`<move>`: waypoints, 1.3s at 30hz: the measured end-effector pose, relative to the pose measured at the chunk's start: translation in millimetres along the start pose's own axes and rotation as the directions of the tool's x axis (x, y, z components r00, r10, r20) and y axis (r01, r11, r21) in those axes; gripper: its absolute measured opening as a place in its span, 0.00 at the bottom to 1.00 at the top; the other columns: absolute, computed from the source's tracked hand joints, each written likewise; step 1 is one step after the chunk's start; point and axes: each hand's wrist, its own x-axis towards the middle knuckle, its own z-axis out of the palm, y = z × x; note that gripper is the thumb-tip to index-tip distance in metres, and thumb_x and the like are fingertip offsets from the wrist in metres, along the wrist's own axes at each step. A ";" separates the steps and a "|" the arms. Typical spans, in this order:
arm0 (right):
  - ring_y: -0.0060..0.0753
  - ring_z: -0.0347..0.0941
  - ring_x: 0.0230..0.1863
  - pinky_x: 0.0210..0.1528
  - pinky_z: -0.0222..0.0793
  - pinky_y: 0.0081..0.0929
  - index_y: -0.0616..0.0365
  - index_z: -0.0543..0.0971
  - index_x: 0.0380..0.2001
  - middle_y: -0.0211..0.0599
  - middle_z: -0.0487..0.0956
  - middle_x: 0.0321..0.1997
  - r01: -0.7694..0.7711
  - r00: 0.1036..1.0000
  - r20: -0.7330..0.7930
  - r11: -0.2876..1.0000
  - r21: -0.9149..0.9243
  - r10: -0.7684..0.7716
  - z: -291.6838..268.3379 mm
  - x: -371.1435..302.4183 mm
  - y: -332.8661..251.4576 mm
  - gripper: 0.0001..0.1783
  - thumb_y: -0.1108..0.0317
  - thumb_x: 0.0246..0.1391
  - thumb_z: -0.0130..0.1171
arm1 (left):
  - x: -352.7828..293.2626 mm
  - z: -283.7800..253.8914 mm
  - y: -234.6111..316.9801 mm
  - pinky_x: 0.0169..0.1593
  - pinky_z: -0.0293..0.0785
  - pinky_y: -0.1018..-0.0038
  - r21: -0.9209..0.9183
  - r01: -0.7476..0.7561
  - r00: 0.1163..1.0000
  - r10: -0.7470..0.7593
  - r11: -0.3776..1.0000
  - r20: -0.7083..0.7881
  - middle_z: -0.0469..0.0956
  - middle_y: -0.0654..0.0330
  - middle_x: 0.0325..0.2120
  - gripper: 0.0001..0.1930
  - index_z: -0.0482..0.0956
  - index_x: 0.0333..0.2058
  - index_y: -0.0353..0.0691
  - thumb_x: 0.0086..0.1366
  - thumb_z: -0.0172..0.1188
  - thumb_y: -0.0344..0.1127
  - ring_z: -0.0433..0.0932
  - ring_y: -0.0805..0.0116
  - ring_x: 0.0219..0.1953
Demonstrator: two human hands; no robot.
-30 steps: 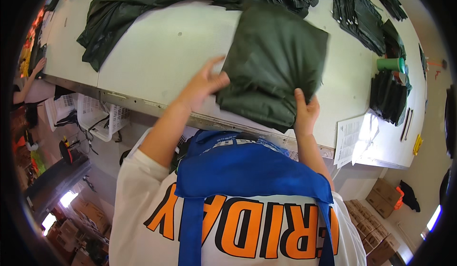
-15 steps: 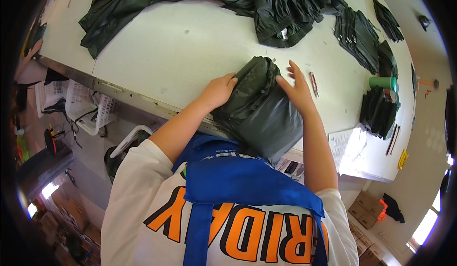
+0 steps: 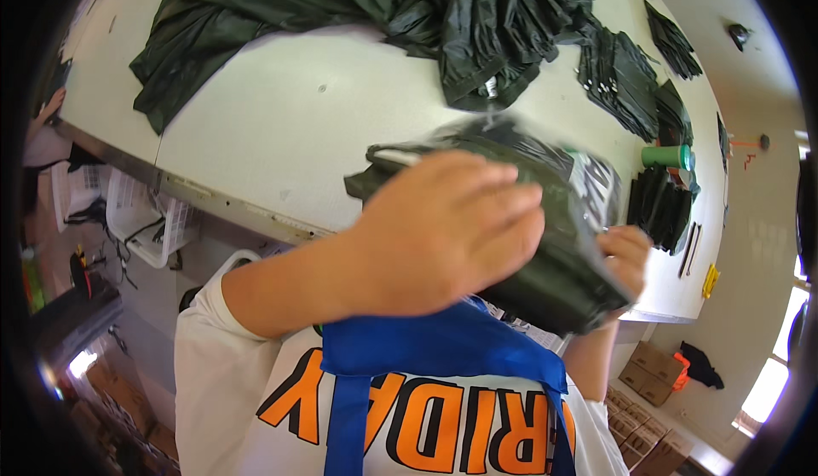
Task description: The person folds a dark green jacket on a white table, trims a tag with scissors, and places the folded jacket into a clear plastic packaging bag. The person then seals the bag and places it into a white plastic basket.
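A folded bundle of shiny dark green fabric (image 3: 554,263) is raised in front of me at the table's near edge, blurred by motion. At its right end a see-through, glossy film with pale markings catches the light. My left hand (image 3: 452,229) lies across the bundle's near side, fingers stretched out and close together. With fingers curled round the bundle's right edge, my right hand (image 3: 626,259) grips it; the rest of that hand is partly hidden. The bundle's underside is out of sight.
Dark green garments (image 3: 298,7) spread over the far side of the white table (image 3: 256,126). Folded dark stacks (image 3: 660,207), a green roll (image 3: 665,157) and a yellow object (image 3: 711,280) sit at the right. White baskets (image 3: 141,212) stand below the left edge.
The bundle has been lifted and turned from the table. My left hand has come across its near side, and my right hand has moved down to its right edge. The red snips are now hidden.
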 end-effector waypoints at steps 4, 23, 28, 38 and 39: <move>0.54 0.69 0.54 0.56 0.64 0.43 0.54 0.72 0.40 0.46 0.76 0.51 -0.359 0.914 0.094 0.896 -0.262 0.394 37.2 -101.4 20.1 0.26 0.85 0.32 0.60 | -23.7 63.8 0.0 0.54 0.67 0.61 0.049 -0.099 0.932 0.075 0.994 0.354 0.72 0.55 0.51 0.25 0.74 0.47 0.39 0.50 0.65 0.41 0.70 0.56 0.53; 0.42 0.74 0.37 0.40 0.69 0.33 0.59 0.78 0.37 0.38 0.77 0.33 -0.486 0.866 0.016 0.850 -0.202 0.499 116.3 -138.4 -8.9 0.12 0.78 0.46 0.61 | -83.5 121.8 -48.8 0.51 0.70 0.64 -0.027 0.313 0.845 -0.266 0.949 0.465 0.77 0.59 0.44 0.12 0.79 0.35 0.40 0.50 0.65 0.33 0.72 0.55 0.50; 0.21 0.73 0.24 0.27 0.69 0.18 0.62 0.77 0.36 0.36 0.80 0.32 -0.735 0.051 0.313 -0.177 0.655 0.948 128.4 -143.6 -17.9 0.09 0.67 0.59 0.57 | -100.8 128.1 -39.8 0.58 0.63 0.59 0.124 0.328 0.903 -0.349 0.937 0.251 0.65 0.56 0.55 0.27 0.72 0.48 0.44 0.47 0.68 0.32 0.64 0.50 0.56; 0.23 0.75 0.25 0.27 0.70 0.18 0.60 0.75 0.33 0.39 0.80 0.33 -0.533 -0.080 0.441 -0.413 0.739 0.894 146.6 -122.7 -21.1 0.06 0.69 0.56 0.60 | -140.7 156.1 -36.3 0.58 0.64 0.61 -0.081 0.718 0.696 -0.713 0.692 0.082 0.51 0.43 0.58 0.37 0.58 0.55 0.40 0.47 0.70 0.27 0.61 0.43 0.58; 0.23 0.75 0.25 0.27 0.71 0.18 0.60 0.75 0.33 0.39 0.80 0.33 -0.517 -0.079 0.440 -0.414 0.749 0.895 147.0 -121.1 -21.8 0.06 0.69 0.56 0.60 | -141.4 157.2 -35.8 0.57 0.65 0.61 -0.087 0.720 0.694 -0.715 0.688 0.088 0.51 0.43 0.58 0.38 0.58 0.55 0.40 0.47 0.70 0.26 0.62 0.43 0.57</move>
